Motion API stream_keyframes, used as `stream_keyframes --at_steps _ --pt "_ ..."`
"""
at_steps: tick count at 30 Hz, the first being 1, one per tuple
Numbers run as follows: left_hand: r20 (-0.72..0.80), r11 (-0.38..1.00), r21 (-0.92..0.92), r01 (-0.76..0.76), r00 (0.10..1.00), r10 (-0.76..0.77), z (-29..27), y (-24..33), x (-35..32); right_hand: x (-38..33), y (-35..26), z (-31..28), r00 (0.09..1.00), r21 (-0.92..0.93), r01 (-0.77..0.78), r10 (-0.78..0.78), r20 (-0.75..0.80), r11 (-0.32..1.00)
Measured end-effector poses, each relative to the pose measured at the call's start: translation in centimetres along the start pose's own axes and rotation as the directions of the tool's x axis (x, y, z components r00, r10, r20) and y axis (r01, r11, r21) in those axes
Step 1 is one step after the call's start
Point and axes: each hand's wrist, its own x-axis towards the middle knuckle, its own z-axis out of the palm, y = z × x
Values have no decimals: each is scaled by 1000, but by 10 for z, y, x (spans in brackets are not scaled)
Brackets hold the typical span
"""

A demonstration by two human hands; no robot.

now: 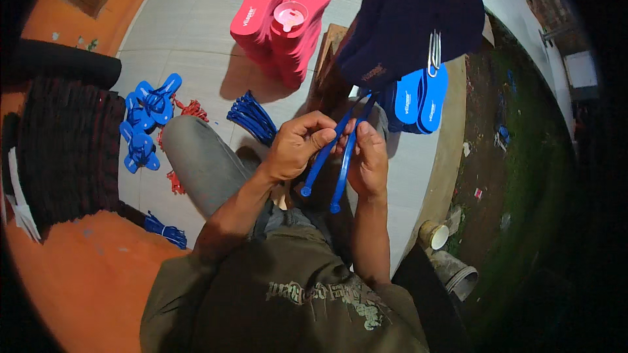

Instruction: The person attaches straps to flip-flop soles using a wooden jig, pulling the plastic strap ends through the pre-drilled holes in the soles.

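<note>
A blue flip-flop strap [343, 180] hangs in a V between my hands, its two round-ended legs pointing toward my lap. My left hand [297, 147] pinches one leg between thumb and fingers. My right hand [367, 160] is closed round the other leg, close beside it. The strap's toe end points away from me, beneath a large stack of dark-faced, blue-edged soles [412, 26]. A looped metal wire tool [434, 55] lies against the top sole. Past my left hand, a bundle of blue straps [252, 117] rests on the tiled floor.
Stacked pink soles [258, 10] carry a small pink dish [290, 16]. Blue soles [418, 101] lie right, by the floor's edge. Assembled blue flip-flops [145, 114], red straps [191, 110] and a pile of dark sheets [69, 150] are left; a cup [433, 235] stands lower right.
</note>
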Motion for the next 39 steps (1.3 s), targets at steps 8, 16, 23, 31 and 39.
stream_keyframes --at_steps 8,16,23,31,39 --pt "13 1000 -16 -10 1000 10 4 0 3 -2 -4 2 1000 0 8 -8 -22 1000" --pt "-21 812 574 -105 990 143 3 -2 -7 -7 -5 12 926 -763 -29 -271 -264 645" --pt "-55 712 701 43 998 -6 -44 -77 -28 4 26 -15 922 -399 51 -197 -333 915" --pt "-77 51 994 100 938 -338 -115 -172 0 16 149 -107 927 -934 -351 -119 -356 63" --pt "-289 313 883 350 930 -225 -90 -157 -7 23 163 -107 871 -938 -212 -382 -308 273"
